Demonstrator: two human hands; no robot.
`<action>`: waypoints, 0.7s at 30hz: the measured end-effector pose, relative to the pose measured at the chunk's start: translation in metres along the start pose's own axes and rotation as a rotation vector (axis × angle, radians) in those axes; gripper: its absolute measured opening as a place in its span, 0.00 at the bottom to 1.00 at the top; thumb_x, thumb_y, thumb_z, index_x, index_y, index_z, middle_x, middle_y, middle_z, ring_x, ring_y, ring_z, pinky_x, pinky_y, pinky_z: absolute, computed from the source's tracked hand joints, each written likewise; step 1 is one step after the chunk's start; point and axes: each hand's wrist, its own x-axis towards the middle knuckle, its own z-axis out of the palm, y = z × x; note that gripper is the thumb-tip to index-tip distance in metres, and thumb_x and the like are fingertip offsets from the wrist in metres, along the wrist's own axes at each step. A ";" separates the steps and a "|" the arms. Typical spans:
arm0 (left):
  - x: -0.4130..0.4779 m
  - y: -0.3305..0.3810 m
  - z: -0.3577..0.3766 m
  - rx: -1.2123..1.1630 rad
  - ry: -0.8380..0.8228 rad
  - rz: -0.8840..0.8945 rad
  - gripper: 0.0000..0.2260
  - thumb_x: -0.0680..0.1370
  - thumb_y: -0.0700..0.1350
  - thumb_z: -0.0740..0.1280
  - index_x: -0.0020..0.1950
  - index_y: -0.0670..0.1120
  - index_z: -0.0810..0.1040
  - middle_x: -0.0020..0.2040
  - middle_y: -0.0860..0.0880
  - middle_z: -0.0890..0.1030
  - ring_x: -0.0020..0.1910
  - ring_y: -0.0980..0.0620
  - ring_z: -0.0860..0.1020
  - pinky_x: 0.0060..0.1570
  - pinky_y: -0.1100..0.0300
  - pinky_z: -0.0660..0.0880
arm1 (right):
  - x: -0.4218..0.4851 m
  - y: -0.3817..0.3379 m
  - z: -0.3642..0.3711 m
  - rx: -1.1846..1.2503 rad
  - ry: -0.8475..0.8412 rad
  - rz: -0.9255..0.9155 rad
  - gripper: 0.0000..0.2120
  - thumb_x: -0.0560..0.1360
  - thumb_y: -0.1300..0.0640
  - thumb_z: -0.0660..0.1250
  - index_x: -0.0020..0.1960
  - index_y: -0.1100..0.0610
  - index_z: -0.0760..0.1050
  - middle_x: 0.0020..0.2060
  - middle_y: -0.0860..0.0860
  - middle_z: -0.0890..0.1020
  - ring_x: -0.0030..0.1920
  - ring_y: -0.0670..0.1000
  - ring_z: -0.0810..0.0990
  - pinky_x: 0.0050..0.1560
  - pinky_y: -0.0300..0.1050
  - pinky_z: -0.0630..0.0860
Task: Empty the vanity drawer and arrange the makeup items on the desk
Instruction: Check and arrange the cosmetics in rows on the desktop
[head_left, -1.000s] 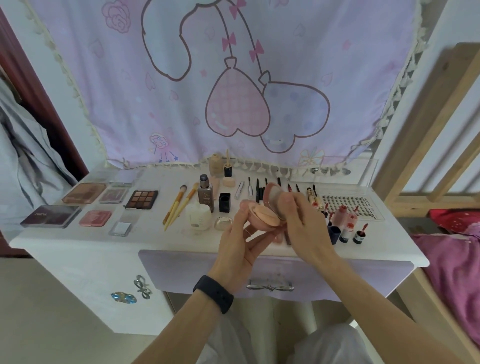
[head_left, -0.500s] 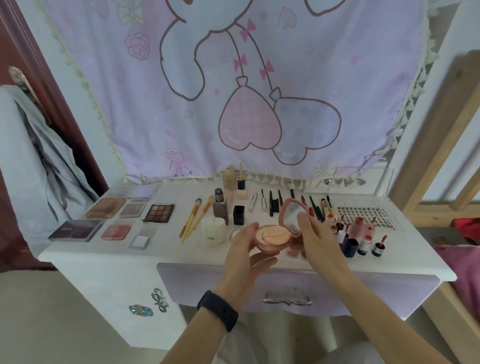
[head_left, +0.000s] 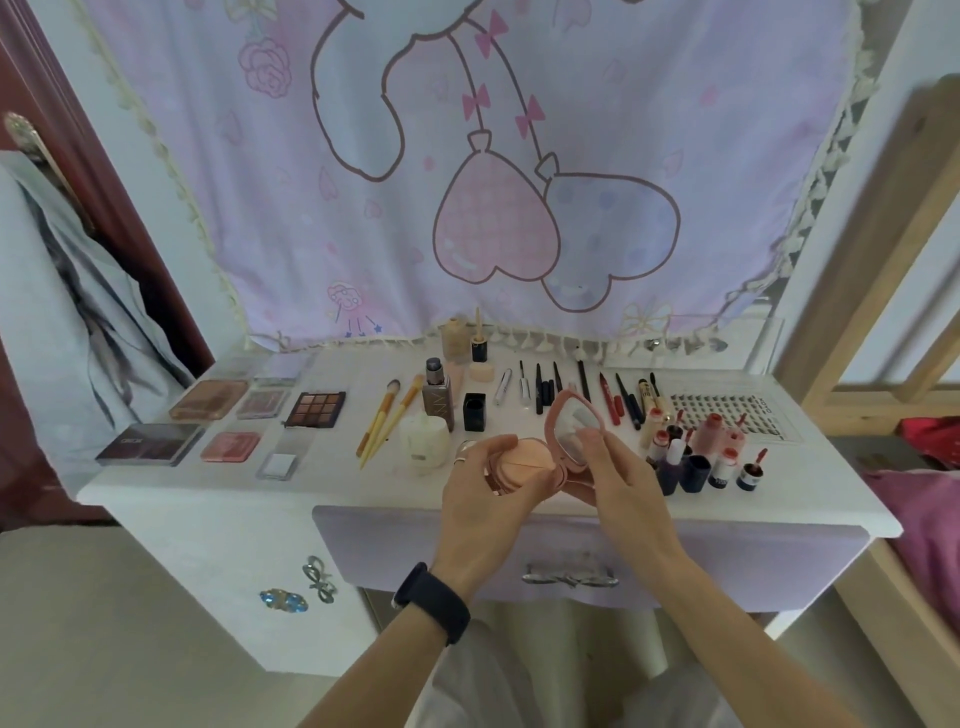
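A pink cushion compact (head_left: 524, 460) hangs just above the front of the white vanity desk (head_left: 218, 493), its mirrored lid standing open. My left hand (head_left: 480, 499) cups the compact's base from the left. My right hand (head_left: 621, 478) grips the lid and hinge side. The peach puff shows inside the base. Below my hands the lilac drawer (head_left: 727, 561) is shut. Eyeshadow palettes (head_left: 316, 409), two yellow brushes (head_left: 387, 418), a white jar (head_left: 425, 441), pencils and mascaras (head_left: 582, 389) and small lip bottles (head_left: 711, 457) lie in rows on the desk.
A lash tray (head_left: 722, 415) lies at the desk's right rear. A pink-and-lilac cartoon cloth (head_left: 467, 182) hangs behind the desk. Grey clothing (head_left: 57, 312) hangs at the left by a dark door. A wooden bed frame (head_left: 883, 260) and pink bedding (head_left: 930, 514) stand at the right.
The compact's lid has swung open, baring the mirror and puff. Both hands have lowered with it toward the desk front. My view has tilted upward.
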 end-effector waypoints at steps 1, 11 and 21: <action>0.000 -0.001 -0.001 -0.011 0.004 0.003 0.22 0.70 0.51 0.79 0.61 0.52 0.77 0.56 0.57 0.78 0.52 0.69 0.75 0.49 0.74 0.73 | 0.000 0.000 0.000 0.003 0.002 -0.004 0.15 0.84 0.47 0.58 0.55 0.51 0.81 0.47 0.50 0.87 0.48 0.50 0.87 0.54 0.48 0.81; -0.001 -0.008 -0.015 0.166 -0.066 0.070 0.34 0.67 0.60 0.79 0.68 0.56 0.69 0.63 0.57 0.71 0.58 0.62 0.74 0.56 0.68 0.75 | 0.001 0.003 0.006 0.075 -0.016 0.008 0.16 0.83 0.48 0.58 0.62 0.53 0.80 0.50 0.50 0.87 0.51 0.49 0.86 0.52 0.42 0.82; 0.011 0.008 -0.037 0.653 -0.293 0.020 0.40 0.68 0.55 0.75 0.77 0.52 0.62 0.66 0.50 0.66 0.69 0.51 0.63 0.67 0.59 0.66 | -0.003 0.001 0.017 0.007 -0.177 -0.004 0.12 0.84 0.48 0.58 0.57 0.43 0.81 0.52 0.45 0.86 0.55 0.48 0.84 0.62 0.57 0.78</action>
